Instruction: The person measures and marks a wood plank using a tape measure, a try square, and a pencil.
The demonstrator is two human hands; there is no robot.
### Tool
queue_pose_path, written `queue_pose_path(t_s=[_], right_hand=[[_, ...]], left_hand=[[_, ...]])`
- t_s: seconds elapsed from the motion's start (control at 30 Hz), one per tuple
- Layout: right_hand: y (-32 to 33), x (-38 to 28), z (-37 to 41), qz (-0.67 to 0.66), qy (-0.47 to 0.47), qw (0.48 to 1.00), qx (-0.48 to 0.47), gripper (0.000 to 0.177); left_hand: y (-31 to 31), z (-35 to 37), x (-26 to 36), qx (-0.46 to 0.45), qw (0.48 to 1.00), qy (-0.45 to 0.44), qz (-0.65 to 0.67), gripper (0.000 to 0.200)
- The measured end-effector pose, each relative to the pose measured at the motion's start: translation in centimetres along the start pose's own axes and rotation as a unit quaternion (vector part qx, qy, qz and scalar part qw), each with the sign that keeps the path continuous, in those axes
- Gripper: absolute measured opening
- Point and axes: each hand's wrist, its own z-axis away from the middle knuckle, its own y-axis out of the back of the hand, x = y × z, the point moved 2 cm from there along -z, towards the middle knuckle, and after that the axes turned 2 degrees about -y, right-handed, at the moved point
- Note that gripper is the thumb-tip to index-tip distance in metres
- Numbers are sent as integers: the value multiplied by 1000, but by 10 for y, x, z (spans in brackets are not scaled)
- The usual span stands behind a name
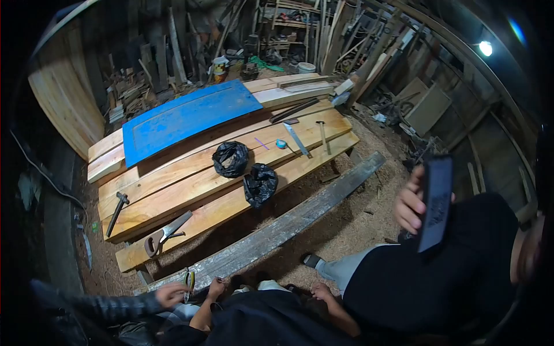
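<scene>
At the bottom of the view my left hand [217,288] is held low in front of my body, its fingers closed. What it holds, if anything, is too small to make out. On the other side, my right hand [321,291] rests by my leg with its fingers curled in, and nothing shows in it. Just left of my left hand, another person's hand [171,294] in a plaid sleeve is at a pair of pliers [189,280] with yellow-green handles. A worn grey plank [271,233] runs across in front of my knees.
Thick boards [173,207] carry a handsaw [167,233], a hammer [118,213], two black plastic bags [260,185], a tape measure [281,144], another saw [297,140] and a second hammer [324,137]. Behind lies a blue panel [190,121]. At right a person holds a phone [435,202].
</scene>
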Motion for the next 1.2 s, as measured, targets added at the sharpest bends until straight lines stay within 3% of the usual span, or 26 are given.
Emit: queue_pose_path(t_s=[0.07, 0.23, 0.33, 0.37, 0.43, 0.47, 0.57, 0.63, 0.77, 0.9, 1.03, 1.07, 1.2], right_hand=[[4, 2, 1, -25, -3, 999, 23, 26], [-24, -29, -2, 14, 0, 999, 34, 29], [-28, -42, 1, -74, 39, 992, 96, 42], [-29, -44, -9, -78, 39, 992, 97, 42], [-22, -52, -16, -5, 102, 976, 193, 50], [-17, -53, -22, -36, 74, 979, 187, 55], [1, -73, -31, -41, 87, 972, 214, 59], [12, -78, -50, -82, 101, 969, 212, 60], [67, -107, -80, 47, 95, 978, 180, 67], [117, -118, -132, 53, 124, 974, 179, 65], [177, -153, -134, -54, 161, 955, 244, 66], [193, -161, -128, -62, 158, 955, 242, 68], [237, -157, -107, -65, 102, 955, 271, 63]], left_hand=[[-14, 15, 10, 1, 998, 34, 47, 14], [12, 14, -12, -17, 996, 79, 35, 23], [23, 13, -17, -22, 995, 95, -9, 29], [24, 6, -19, -23, 995, 94, -12, 29], [25, 5, -10, -35, 990, 138, -3, 17], [24, 3, -4, -20, 992, 127, 8, 14], [20, -17, 14, -32, 990, 133, -37, 22], [14, -34, 26, -35, 991, 119, -57, 23], [-30, -69, 94, 48, 992, 116, 10, 24], [-86, -91, 155, 0, 995, 92, 28, 24], [-133, -117, 207, -20, 995, 15, -92, 27], [-142, -131, 204, -8, 993, -29, -115, 30], [-175, -152, 222, -43, 993, -53, -96, 34]])
